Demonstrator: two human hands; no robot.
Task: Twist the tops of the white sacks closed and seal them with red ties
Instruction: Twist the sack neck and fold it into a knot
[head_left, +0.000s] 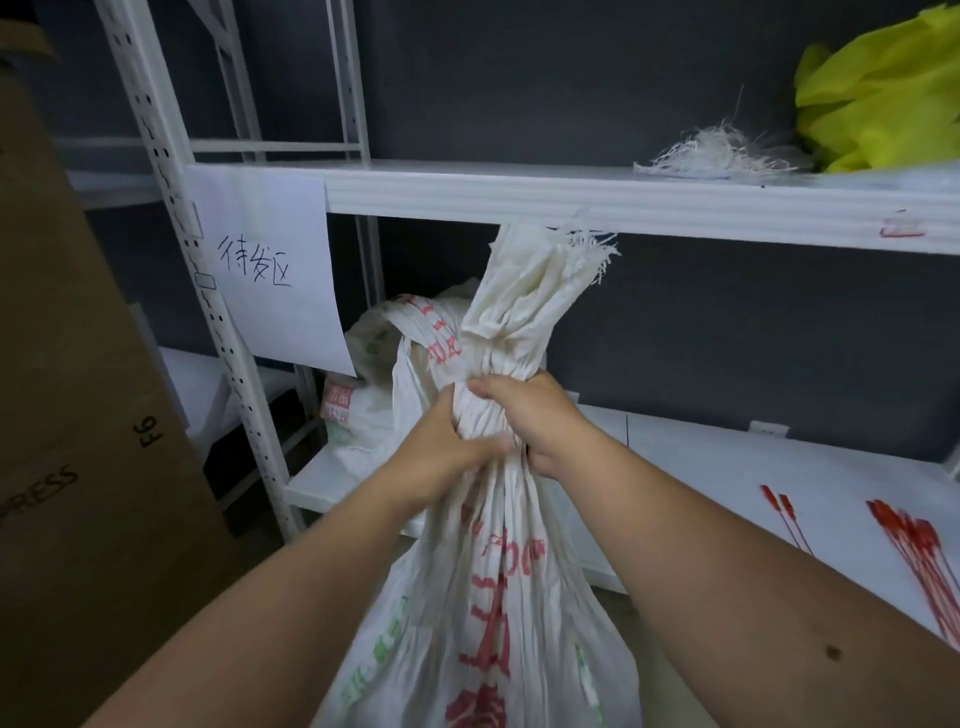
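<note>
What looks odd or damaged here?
The white sack that both hands grip is frayed at its top edge, with loose threads sticking out. A tangle of white fibres also lies loose on the upper shelf.

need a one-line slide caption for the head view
Both hands, left and right, grip the gathered neck of a white woven sack; red ties lie on the shelf.

left hand (451, 448) and right hand (535, 415) gripping white sack (498, 597) neck, red ties (914, 551) on shelf (727, 467)
</note>
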